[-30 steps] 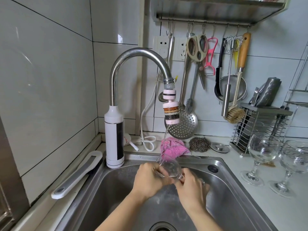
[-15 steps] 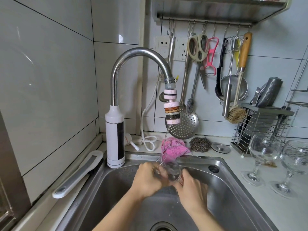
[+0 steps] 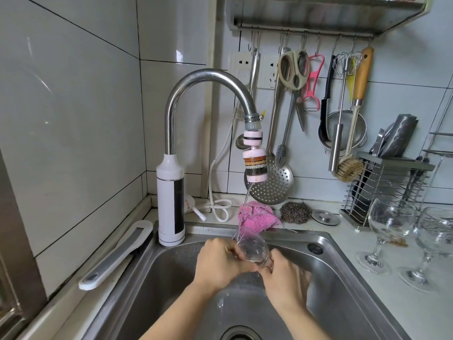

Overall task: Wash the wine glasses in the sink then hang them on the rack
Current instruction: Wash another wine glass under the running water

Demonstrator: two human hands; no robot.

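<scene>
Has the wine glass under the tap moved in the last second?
No. The wine glass stays at the same spot below the tap filter, in front of the pink cloth.

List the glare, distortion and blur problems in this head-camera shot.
Head view: wide-angle distortion bows the seams of the left wall tiles and leans the wire shelf at the right edge. Glare streaks those tiles. The light is soft, with no hard shadows. The wet, clear wine glass in the left hand and right hand blends into the sink. The counter glass nearest the sink reads sharp.
</scene>
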